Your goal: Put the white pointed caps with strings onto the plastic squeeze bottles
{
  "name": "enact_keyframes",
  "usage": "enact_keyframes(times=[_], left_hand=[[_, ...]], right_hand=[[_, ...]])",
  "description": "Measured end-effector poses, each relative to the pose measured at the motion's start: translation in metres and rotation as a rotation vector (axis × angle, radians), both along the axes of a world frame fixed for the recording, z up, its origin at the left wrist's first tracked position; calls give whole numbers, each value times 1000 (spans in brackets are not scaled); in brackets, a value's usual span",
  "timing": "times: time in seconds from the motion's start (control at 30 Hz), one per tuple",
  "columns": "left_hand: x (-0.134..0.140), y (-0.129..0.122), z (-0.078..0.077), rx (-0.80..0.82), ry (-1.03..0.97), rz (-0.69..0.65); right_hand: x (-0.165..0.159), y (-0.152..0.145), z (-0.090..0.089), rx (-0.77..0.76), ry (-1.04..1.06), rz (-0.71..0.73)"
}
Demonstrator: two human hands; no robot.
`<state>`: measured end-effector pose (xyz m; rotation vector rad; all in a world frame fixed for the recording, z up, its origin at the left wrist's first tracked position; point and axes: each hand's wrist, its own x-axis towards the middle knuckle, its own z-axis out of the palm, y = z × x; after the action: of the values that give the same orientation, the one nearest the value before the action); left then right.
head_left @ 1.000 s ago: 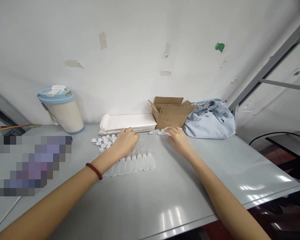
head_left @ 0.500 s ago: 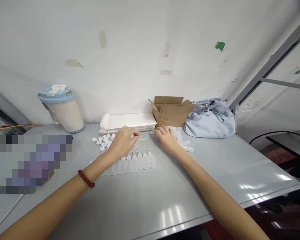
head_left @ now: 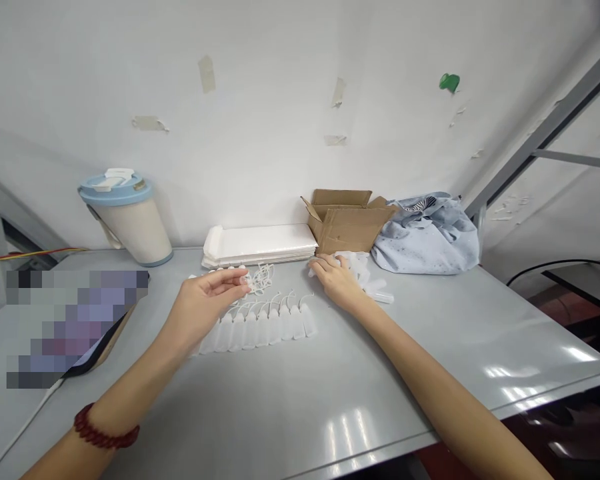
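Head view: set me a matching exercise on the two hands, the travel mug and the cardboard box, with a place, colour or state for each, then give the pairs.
Column one
1. Left hand
2. Right hand
3. Travel mug
4. Cardboard box

Column two
A. Brown, with its flaps open
B. Fingertips at the tangle of looped white strings
C. Cream, with a blue lid
D. At the loose translucent plastic pieces

Pairs: 1-B, 2-D, 3-C, 4-A
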<state>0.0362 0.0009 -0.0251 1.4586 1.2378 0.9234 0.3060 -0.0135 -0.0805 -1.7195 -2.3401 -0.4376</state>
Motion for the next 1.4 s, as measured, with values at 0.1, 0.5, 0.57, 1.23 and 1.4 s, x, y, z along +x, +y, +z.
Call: enact_keyframes(times=[0.1, 0.5, 0.57, 1.23, 1.4], left_hand=[[-7, 1, 2, -81, -100, 35], [3, -17, 0, -261, -347, -118], [7, -21, -2, -294, -401, -166], [20, -37, -13, -360, -379, -186], [22, -43, -9, -64, -176, -163]], right_hand=[[-3, -2, 1, -5, 21, 50], [-34, -39, 18, 49, 556, 216], [-43, -49, 23, 9, 638, 305], [-66, -71, 30, -80, 745, 445], [-67, -72, 32, -95, 783, 440]])
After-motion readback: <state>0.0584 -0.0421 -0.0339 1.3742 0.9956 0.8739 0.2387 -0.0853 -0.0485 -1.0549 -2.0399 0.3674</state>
